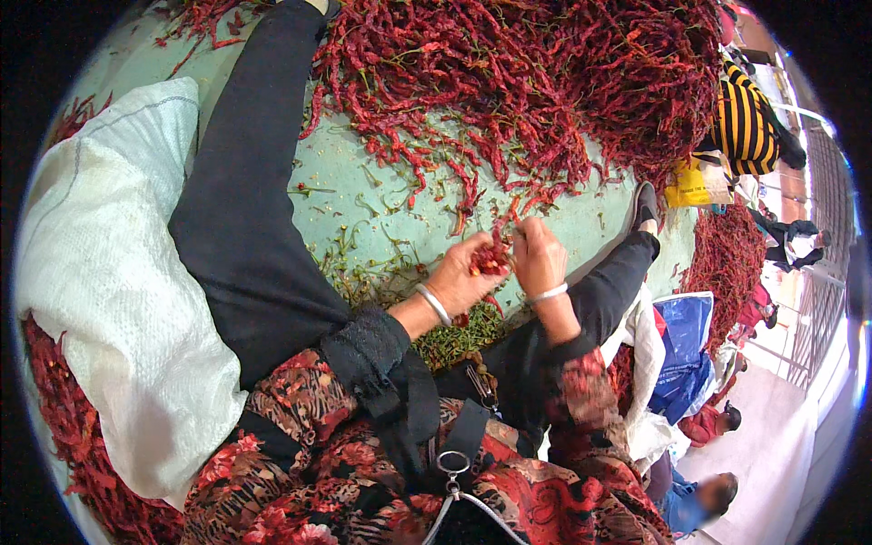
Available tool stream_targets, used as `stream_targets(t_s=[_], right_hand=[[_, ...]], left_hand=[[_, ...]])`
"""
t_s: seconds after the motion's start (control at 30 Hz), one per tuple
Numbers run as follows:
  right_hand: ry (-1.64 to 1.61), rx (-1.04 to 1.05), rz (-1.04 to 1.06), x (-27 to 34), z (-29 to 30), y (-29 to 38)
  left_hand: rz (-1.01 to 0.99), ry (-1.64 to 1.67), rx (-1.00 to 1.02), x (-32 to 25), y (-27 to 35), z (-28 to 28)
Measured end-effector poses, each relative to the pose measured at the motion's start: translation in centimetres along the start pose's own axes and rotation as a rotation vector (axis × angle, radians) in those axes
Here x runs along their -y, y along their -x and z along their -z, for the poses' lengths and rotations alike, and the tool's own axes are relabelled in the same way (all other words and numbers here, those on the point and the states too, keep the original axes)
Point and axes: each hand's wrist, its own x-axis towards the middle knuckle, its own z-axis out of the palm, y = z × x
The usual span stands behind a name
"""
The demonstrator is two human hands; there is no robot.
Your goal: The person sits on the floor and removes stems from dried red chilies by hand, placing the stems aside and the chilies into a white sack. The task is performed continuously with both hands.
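Note:
Between my outstretched legs, my left hand (466,271) is closed around a small bunch of dried red chili peppers (489,259). My right hand (540,257) is right beside it, its fingertips pinched near the top of the bunch; whether they grip a pepper or a stem is hidden. A big heap of dried red chilies (436,75) lies beyond both hands, with loose ones at its near edge. Green chili stems (368,262) are scattered on the pale green floor, and a denser pile of stems (463,337) lies below my hands, close to my body.
A white woven sack (129,272) lies beside my left leg, over more red chilies. At the right are a blue plastic sack (681,347), a yellow and white bag (698,182) and another chili heap (725,266). Several people sit farther off along the right side.

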Motion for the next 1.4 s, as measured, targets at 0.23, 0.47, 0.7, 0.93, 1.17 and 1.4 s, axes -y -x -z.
stream_targets(t_s=[0.23, 0.47, 0.7, 0.93, 1.17, 1.4], right_hand=[[-0.114, 0.270, -0.036, -1.8, -4.9, -8.5], [-0.056, 0.219, -0.081, 1.3, -10.2, -13.5], [-0.564, 0.060, -0.180, -0.8, 0.4, -5.6], [-0.680, 0.073, -0.356, 2.4, 1.2, 2.0], [-0.482, 0.101, -0.221, 1.1, -3.0, 0.0], [-0.472, 0.175, -0.254, -2.3, -3.7, -2.6]], left_hand=[[0.041, -0.015, -0.147, -0.4, -0.8, 1.9], [0.086, 0.054, -0.344, -1.1, -1.2, 3.1], [-0.215, -0.160, -0.316, -0.7, -1.2, 2.3], [-0.052, -0.264, -0.030, 1.5, -0.2, 1.2], [-0.001, -0.460, -0.045, 0.1, -0.6, 2.2], [0.188, -0.022, 0.129, -1.7, 0.1, 0.9]])
